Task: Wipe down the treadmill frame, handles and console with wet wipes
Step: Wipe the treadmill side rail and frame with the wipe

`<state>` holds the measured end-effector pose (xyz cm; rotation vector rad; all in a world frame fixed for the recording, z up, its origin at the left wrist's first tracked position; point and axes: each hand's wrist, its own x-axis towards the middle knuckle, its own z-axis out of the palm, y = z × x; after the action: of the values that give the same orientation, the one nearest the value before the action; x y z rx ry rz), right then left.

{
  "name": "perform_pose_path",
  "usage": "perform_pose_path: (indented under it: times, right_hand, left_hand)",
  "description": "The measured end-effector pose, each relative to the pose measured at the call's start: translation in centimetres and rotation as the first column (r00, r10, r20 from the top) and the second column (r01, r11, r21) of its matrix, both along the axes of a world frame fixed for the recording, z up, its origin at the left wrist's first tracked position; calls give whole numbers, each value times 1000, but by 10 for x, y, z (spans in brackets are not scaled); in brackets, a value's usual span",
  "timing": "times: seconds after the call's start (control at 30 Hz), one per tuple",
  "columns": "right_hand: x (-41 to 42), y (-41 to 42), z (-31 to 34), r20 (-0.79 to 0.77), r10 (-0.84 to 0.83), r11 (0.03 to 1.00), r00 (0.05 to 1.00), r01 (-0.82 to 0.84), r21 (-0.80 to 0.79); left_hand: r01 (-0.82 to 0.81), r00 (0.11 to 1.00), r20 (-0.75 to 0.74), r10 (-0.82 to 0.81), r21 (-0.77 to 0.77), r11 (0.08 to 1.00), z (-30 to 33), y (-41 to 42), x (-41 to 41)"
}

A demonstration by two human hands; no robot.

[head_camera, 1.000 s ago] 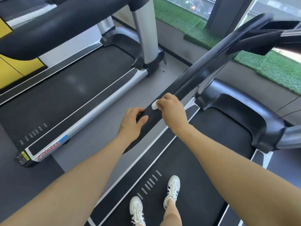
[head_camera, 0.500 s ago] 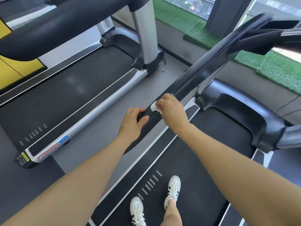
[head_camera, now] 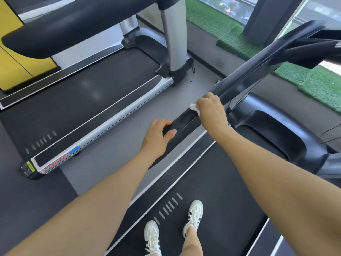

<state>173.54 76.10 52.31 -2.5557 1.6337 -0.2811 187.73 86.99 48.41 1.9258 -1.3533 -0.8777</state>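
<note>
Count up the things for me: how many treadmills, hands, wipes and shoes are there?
Treadmills: 2, the one being cleaned and its neighbour
Hands: 2, left hand and right hand, both on the black handrail
Wet wipes: 1
White sneakers: 2
Total: 7

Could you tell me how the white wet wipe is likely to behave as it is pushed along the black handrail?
The wet wipe looks crumpled under the right hand, so probably floppy and light. The handrail looks glossy, so it likely slides easily.
</note>
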Motion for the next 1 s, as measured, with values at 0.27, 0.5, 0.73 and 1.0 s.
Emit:
perform_pose_path:
  times: [0.27, 0.5, 0.73, 1.0]
  right_hand:
    - [22, 31, 10, -136, 268, 961, 954, -256, 103]
    - [31, -3, 19, -254, 179, 984, 950, -175, 39]
    - [47, 10, 12, -225, 428, 903, 875, -406, 142]
    - [43, 14, 9, -171, 207, 978, 963, -197, 76]
  left_hand:
    - [-11, 1000, -4, 11, 13, 1000, 0, 0, 0]
    - [-3, 1000, -11, 3, 11, 1000, 0, 0, 0]
    - [-62, 997, -52, 62, 12, 998, 5, 3, -2]
    - [-87, 994, -66, 89, 37, 996, 10, 13, -1]
